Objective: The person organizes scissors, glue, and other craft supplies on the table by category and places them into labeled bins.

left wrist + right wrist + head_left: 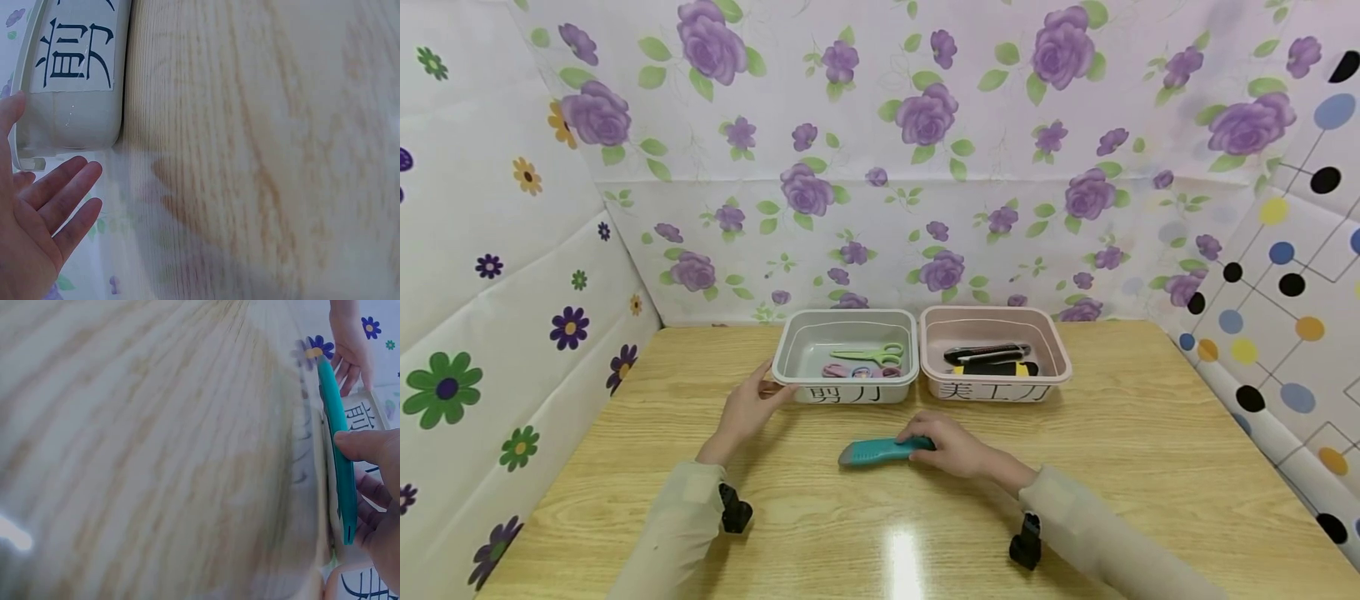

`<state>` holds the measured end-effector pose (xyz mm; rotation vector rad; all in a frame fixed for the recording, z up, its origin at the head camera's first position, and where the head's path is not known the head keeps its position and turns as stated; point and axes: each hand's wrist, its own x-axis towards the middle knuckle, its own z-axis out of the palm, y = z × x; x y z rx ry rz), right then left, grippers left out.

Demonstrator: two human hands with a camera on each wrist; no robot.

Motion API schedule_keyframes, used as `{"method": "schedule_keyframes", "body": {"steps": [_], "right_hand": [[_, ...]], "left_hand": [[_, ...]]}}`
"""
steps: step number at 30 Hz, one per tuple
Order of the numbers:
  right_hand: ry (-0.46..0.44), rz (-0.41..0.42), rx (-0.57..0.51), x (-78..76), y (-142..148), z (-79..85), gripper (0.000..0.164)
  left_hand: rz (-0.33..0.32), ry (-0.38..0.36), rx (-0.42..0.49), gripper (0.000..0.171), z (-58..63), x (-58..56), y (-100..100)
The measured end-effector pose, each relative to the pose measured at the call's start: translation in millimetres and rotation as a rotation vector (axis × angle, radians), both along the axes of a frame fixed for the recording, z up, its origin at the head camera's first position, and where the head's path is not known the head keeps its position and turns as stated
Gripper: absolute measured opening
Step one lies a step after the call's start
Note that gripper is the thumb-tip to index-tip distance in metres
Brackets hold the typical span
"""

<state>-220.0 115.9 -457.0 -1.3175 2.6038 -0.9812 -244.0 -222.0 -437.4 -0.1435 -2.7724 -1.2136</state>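
My right hand (951, 446) pinches a teal utility knife (876, 452) by one end, thumb on one side and fingers on the other. The knife's grey-tipped end points left, close over the table in front of the bins. In the right wrist view the knife (336, 419) shows edge-on under the thumb. At the front left corner of a grey bin (850, 315), my left hand (748, 417) touches the rim with its thumb. Its other fingers (69, 194) reach out nearly straight past the bin's side, and the index fingertip is partly hidden behind the rim.
Green-handled scissors (868, 355) and pink-purple scissors (857, 372) lie in the grey bin. Beside it on the right, a pink bin (1060, 354) holds a black utility knife (988, 352) and a yellow-and-black one (1000, 368). Both bins carry front labels. Patterned cloth walls surround the wooden table (820, 533).
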Motion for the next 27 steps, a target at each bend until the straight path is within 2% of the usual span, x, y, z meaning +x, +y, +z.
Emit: {"method": "schedule_keyframes", "body": {"steps": [7,11,20,27], "right_hand": [[-0.017,-0.001,-0.001,1.6,2,6.3,0.026],[0.003,0.014,0.007,-0.3,5,10.5,0.026],[0.186,0.023,-0.004,-12.7,15,30.3,0.027],[0.220,0.026,0.052,-17.6,22,46.2,0.025]], "left_hand": [[-0.005,-0.003,0.007,0.075,-1.3,-1.1,0],[-0.009,-0.010,0.009,0.076,-0.9,0.0,0],[-0.013,-0.014,0.019,0.076,0.2,1.2,1],[-0.012,-0.009,0.015,0.076,-3.4,-0.7,-1]]}}
